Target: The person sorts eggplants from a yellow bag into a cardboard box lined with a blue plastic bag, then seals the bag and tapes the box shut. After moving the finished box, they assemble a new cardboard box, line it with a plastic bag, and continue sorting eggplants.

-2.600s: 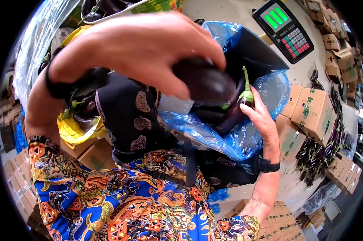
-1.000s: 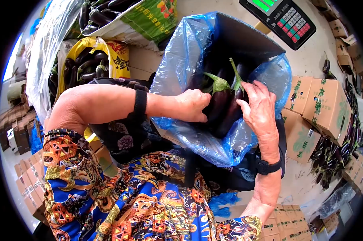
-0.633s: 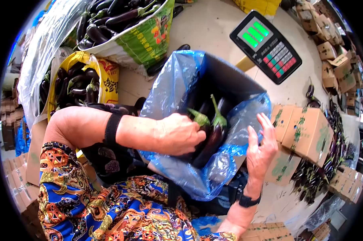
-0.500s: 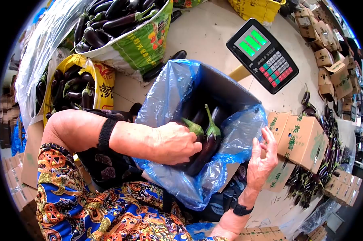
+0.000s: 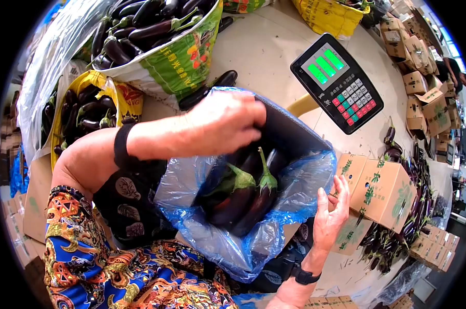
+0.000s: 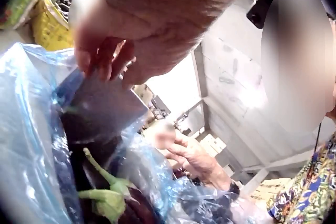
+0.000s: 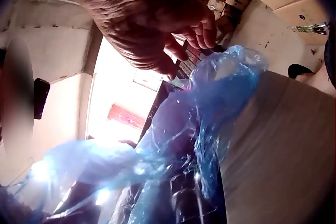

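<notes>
A box lined with a blue plastic bag (image 5: 228,247) holds dark purple eggplants (image 5: 251,203), two with green stems uppermost. Over its far left part is my left hand (image 5: 217,123), blurred, with curled fingers. In the left wrist view that hand (image 6: 152,24) bends its fingers down beside the blue film (image 6: 31,124); whether they pinch it cannot be seen. At the bag's right edge, my right hand (image 5: 332,216) has its fingers apart and loosely bent. The right wrist view shows that hand (image 7: 157,24) just above the crumpled film (image 7: 231,85), holding nothing visible.
A scale display (image 5: 338,82) stands beyond the box. Eggplants fill a green and white sack (image 5: 176,69) and a yellow bag (image 5: 120,103) at left. Cartons (image 5: 377,193) stand at right beside loose eggplants (image 5: 398,226). Two eggplants (image 5: 225,79) lie near the green sack.
My left hand placed an eggplant in the box, then rose off the eggplants toward the far left rim. My right hand let go of the eggplant it touched and moved outward to the bag's right edge.
</notes>
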### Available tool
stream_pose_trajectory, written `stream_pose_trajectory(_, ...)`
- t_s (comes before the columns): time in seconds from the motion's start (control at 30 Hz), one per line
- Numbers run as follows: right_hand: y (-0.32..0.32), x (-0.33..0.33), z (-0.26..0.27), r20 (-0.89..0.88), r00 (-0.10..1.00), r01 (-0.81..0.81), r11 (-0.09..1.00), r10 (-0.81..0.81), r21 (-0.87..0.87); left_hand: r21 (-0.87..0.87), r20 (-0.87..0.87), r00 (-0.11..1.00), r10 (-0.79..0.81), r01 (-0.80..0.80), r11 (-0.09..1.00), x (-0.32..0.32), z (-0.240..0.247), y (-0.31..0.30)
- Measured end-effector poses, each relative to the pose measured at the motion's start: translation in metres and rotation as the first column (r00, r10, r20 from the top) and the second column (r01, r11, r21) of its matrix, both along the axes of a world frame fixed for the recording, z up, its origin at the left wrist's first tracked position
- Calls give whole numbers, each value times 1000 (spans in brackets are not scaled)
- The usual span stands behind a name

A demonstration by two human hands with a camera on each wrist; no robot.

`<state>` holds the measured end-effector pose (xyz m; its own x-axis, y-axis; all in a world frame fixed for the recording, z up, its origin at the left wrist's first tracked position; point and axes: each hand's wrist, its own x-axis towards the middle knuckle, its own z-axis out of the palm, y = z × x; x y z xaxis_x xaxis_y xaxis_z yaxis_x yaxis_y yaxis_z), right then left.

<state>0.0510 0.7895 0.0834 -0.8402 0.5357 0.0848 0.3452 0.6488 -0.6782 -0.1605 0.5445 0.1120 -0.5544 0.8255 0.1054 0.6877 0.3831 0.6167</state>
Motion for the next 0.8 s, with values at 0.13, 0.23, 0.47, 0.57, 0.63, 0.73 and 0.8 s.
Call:
stream_pose_trajectory(0.13, 23, -15, -10, 35, 997, 71, 997, -69, -43, 144, 27, 981, 191, -193, 971, -30, -14, 0)
stream_pose_trajectory(0.23, 44, -33, -13, 118, 992, 51, 991, -37, -126, 162, 138, 958, 251, -272, 948, -43, -20, 3)
stream_pose_trajectory(0.47, 71, -78, -39, 224, 930, -191, 904, 291, -382, 13, 582, 812, -28, 24, 1000, -76, -38, -10)
stream_pose_trajectory(0.57, 75, -84, -45, 175, 951, -188, 929, 253, -319, -136, 321, 947, -20, 66, 989, -68, -48, -4)
stream_pose_trajectory(0.63, 77, -87, -42, 98, 986, -106, 964, 133, -243, 1, 219, 975, 33, -34, 999, -61, -72, 3)
stream_pose_trajectory(0.73, 65, -88, -19, -83, 996, -26, 899, -11, -437, 45, 109, 984, 144, -150, 988, -62, -74, 5)
stream_pose_trajectory(0.8, 57, -86, -4, -157, 988, -72, 850, -13, -522, 10, 184, 977, 108, -111, 994, -68, -62, 2)
